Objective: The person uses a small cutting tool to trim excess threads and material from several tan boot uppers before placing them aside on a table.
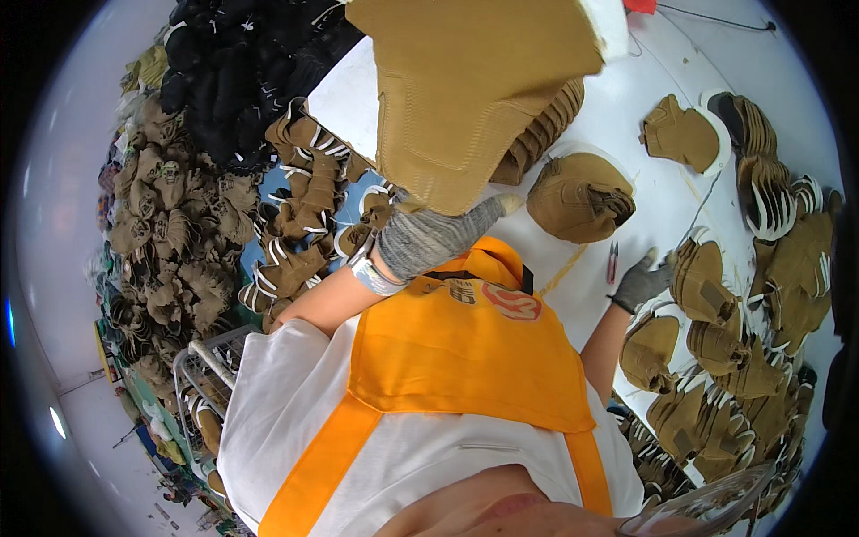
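I see the left hand [438, 234], in a striped grey knit glove, up in front of the chest at the near end of a large brown shoe upper [465, 98]. It has hold of that end, with the fingers partly bent; most of them are hidden behind the piece, so I can't tell how tightly they close. The upper is raised close to my camera, above the white table [667, 197], its near end pointing back at the wearer and a white lining showing along its far right edge.

The right hand [642, 282], in a dark grey glove, is well apart on the right. Its fingers and thumb are slightly parted, the tips right by the left edge of a smaller shoe upper [702, 277]; I can't tell whether they pinch it.

Just left of that hand I have small snips [612, 264] lying on the table, and farther left a rounded brown shoe piece [577, 199]. A row of stacked pieces [548, 134] shows partly behind the raised upper. Far to the right I see a single brown piece [682, 134]. On the left there is a brown heap [161, 206], with a black pile [237, 80] beyond it.
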A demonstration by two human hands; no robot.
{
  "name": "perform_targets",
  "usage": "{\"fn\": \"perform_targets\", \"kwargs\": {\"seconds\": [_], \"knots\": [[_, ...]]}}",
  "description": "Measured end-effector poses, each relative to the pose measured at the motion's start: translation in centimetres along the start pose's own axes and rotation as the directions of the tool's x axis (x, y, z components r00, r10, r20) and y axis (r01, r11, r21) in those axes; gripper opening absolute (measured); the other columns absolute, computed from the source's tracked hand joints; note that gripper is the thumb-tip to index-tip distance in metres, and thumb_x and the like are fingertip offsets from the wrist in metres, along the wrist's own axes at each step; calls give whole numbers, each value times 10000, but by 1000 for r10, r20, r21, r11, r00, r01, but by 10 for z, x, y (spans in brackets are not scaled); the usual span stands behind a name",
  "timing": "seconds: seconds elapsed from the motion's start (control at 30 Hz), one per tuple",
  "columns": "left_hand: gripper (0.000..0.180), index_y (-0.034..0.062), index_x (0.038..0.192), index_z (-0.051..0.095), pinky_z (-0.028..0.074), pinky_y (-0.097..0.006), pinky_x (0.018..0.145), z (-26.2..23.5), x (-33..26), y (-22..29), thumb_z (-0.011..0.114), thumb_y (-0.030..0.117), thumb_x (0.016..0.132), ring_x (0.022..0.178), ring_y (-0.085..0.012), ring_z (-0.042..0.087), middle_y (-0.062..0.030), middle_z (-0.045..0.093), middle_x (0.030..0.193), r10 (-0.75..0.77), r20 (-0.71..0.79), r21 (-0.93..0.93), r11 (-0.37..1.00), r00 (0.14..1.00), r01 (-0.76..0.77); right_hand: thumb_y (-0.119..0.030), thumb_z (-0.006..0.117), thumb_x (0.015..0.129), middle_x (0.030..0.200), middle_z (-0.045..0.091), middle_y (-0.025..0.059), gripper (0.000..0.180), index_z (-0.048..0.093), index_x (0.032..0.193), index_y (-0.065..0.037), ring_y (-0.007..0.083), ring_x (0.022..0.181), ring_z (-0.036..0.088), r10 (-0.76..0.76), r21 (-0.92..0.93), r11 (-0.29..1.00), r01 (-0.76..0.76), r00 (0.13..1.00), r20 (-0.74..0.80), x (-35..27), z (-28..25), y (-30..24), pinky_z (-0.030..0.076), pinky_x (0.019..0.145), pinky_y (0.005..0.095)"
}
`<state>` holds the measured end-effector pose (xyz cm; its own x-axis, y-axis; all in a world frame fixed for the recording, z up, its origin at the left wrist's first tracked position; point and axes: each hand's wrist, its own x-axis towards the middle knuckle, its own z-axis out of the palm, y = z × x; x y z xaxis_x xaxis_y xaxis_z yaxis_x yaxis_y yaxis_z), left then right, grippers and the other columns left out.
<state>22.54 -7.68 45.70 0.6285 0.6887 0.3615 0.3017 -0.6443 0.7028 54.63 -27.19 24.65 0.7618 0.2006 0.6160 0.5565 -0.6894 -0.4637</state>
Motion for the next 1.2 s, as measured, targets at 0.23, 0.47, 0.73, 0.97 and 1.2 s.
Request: {"fn": "perform_targets", "kwargs": {"seconds": [0.23, 0.47, 0.73, 0.97, 1.2], "knots": [[369, 25, 1112, 579, 448, -352, 853, -5, -33, -10, 687, 194, 802, 999, -244, 563, -122, 584, 1090, -174, 254, -53, 980, 951, 193, -215, 495, 938, 1080, 572, 133, 348, 515, 1198, 15, 199, 969, 537, 199, 801, 503, -326, 945, 260, 112, -92, -165, 425, 887, 311], [285, 7, 1167, 538, 495, -284, 802, 8, -55, -10, 541, 120, 906, 985, -188, 583, -115, 595, 1095, -144, 37, -453, 879, 989, 145, -272, 666, 840, 1102, 611, 98, 451, 534, 1196, -28, 164, 967, 591, -630, 937, 204, -284, 694, 348, 62, -103, -257, 485, 822, 290], [527, -12, 1123, 556, 512, -261, 674, -16, -32, 26, 660, 409, 824, 827, -154, 626, -99, 633, 979, -543, -11, -767, 543, 840, 341, -287, 584, 897, 1127, 573, 82, 486, 469, 1292, -28, 143, 993, 532, -610, 791, 257, -555, 541, 579, 27, -111, -286, 431, 882, 283], [494, -12, 1133, 555, 502, -244, 671, -32, -31, -14, 679, 346, 817, 815, -151, 617, -91, 634, 961, -524, -20, -671, 639, 852, 377, -303, 546, 920, 1200, 515, 102, 489, 431, 1304, -23, 162, 1068, 483, -637, 684, 289, -669, 399, 659, 17, -83, -312, 398, 933, 301], [465, 9, 1168, 539, 516, -288, 783, -60, -37, -89, 691, 263, 810, 907, -191, 619, -113, 609, 1051, -575, 8, -700, 581, 818, 415, -302, 550, 919, 1147, 526, 101, 462, 451, 1270, -18, 164, 1035, 481, -613, 596, 335, -730, 312, 726, -21, -39, -368, 396, 920, 300]]}}
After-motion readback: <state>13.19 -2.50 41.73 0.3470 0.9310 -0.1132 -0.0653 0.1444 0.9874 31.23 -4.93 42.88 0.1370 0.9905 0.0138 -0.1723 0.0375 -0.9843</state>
